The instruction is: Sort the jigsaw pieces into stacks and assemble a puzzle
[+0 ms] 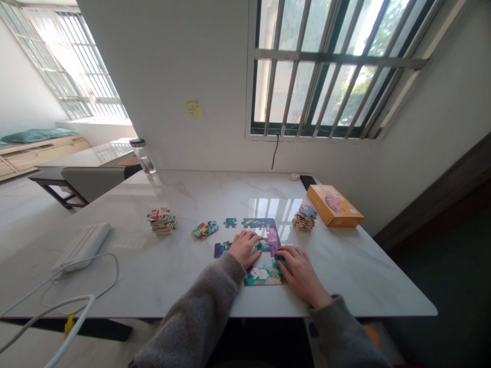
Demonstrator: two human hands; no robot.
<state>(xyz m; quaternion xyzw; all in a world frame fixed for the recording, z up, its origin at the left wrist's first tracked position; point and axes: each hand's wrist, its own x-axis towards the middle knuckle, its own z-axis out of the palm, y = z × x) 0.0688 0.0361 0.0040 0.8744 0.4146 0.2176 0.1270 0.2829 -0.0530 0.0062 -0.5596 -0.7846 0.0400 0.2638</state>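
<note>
A partly joined jigsaw puzzle (264, 276) lies flat near the table's front edge; a white rabbit shows in its lower section. My left hand (245, 249) is over its middle, thumb and forefinger on either side of a small puzzle piece (264, 245). At the puzzle's right edge, my right hand (301, 273) rests with fingers bent and spread, fingertips touching the border. Purple pieces (272, 236) run up the right side to a top strip (258, 223). One separate piece (230, 223) lies left of that strip, and a dark piece (221, 250) beside my left hand.
Loose pieces (206, 229) lie left of the puzzle. Piece stacks stand at left (162, 222) and right (304, 218). An orange box (334, 206) and a phone (307, 182) are at back right. A white power strip (82, 248) with cables and a bottle (143, 157) are at left.
</note>
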